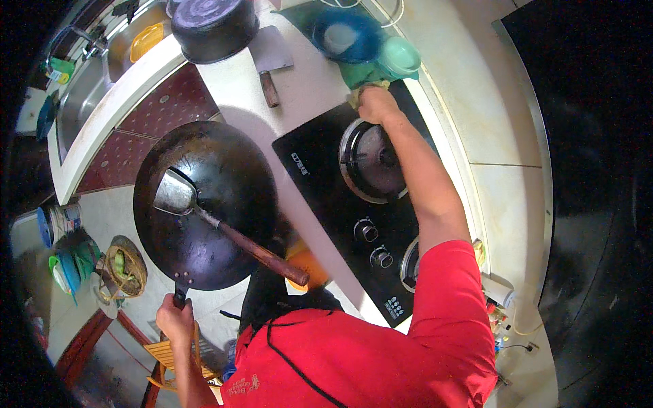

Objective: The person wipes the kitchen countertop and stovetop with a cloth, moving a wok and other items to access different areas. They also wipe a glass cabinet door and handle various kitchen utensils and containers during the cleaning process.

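My left hand (175,317) grips the short black handle of a dark wok (229,168), held out beside the counter. A metal wok spatula (176,194) lies in the wok, its wooden handle (260,250) reaching past the rim. At the far end of the black two-burner gas hob (326,178), my right hand (376,104) is closed on a crumpled yellowish cloth (361,95). The near wok burner ring (375,160) has nothing on it. Just beyond the cloth stands a stack of pale green bowls (399,57).
A cleaver (270,51) lies on the white counter (306,92) near a large dark pot (214,30). A blue basin (347,35) is beside the bowls. The steel sink (92,109) is at upper left. On the floor stand a wicker basket (140,262) and a wooden chair (168,352).
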A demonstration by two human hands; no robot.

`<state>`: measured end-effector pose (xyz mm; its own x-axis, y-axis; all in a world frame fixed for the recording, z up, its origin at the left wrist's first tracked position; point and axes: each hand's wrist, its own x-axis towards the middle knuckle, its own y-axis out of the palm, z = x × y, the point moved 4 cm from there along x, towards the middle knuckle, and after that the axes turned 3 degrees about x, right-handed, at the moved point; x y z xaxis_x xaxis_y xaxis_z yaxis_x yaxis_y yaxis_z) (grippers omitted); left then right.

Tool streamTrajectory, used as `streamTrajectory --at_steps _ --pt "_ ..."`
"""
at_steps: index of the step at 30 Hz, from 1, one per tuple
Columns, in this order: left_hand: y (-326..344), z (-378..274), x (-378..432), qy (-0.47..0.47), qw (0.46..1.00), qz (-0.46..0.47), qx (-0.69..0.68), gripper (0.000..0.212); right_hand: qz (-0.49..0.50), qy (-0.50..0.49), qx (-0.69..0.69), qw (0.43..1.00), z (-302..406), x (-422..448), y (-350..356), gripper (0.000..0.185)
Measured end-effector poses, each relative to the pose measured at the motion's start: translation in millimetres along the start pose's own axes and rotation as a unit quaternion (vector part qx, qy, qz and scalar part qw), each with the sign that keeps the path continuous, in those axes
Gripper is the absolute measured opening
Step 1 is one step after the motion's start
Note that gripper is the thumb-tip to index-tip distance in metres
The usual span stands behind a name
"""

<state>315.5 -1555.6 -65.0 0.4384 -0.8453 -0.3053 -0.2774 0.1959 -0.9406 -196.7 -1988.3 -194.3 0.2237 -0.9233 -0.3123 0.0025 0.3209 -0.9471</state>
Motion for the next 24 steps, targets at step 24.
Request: streamTrajectory --at_steps 24 --pt "-1.1 7.2 -30.9 0.011 0.999 -0.017 0.037 0.023 -0.116 -0.183 0.100 0.971 183.5 -174.4 85.7 0.026"
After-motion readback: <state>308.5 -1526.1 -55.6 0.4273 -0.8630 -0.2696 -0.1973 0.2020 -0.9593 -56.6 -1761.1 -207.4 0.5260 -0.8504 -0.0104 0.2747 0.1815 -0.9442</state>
